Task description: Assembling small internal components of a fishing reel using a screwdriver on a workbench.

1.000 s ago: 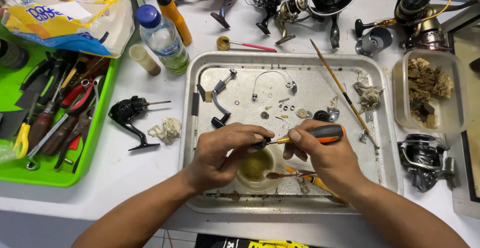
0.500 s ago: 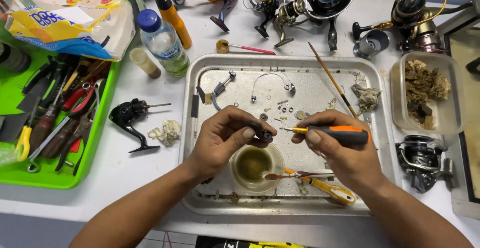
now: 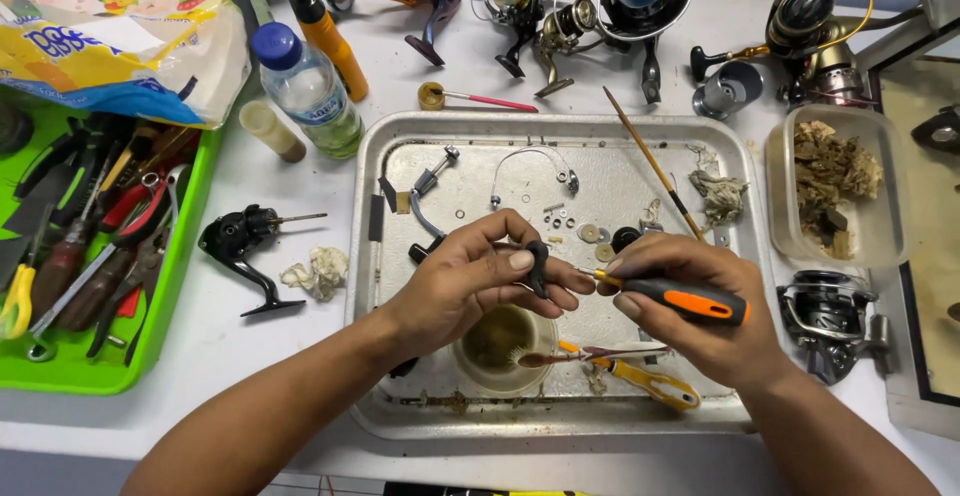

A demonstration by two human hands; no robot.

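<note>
Two hands at work: both over the middle of the metal tray (image 3: 730, 256), just above a small cup of murky liquid (image 3: 503, 344).
Small black part (image 3: 540, 266): pinched upright, long axis near vertical, hanging over the cup; exact kind too small to tell.
Left hand (image 3: 470, 281): fingers (image 3: 520, 259) closed round the black part, thumb and forefinger clamping its upper end, remaining fingers curled beneath.
Screwdriver (image 3: 680, 299): black and orange handle, lying almost level, long axis running left to right, tip pointing left at the black part and touching or all but touching it.
Right hand (image 3: 700, 306): wrapped shut round the screwdriver handle, forefinger stretched along the shaft toward the tip.
Key relation: part directly left of the screwdriver tip, shaft crossing the part's axis at roughly a right angle; left hand on the part itself, right hand reaching it only through the tool.
Under the right hand: a yellow-handled tool (image 3: 650, 384) and a small brush (image 3: 575, 357) lying across the cup rim.
Tray floor: washers, screws, a wire bail and other loose bits scattered behind the hands; long thin brush (image 3: 650, 161) leaning across the far right.
Table (image 3: 300, 196) left: black reel body (image 3: 240, 246), crumpled rag, water bottle (image 3: 305, 91), green tray of pliers (image 3: 190, 256).
Table right: clear tub of brownish waste (image 3: 835, 181), another reel (image 3: 835, 321).
Far edge: row of spinning reels.
</note>
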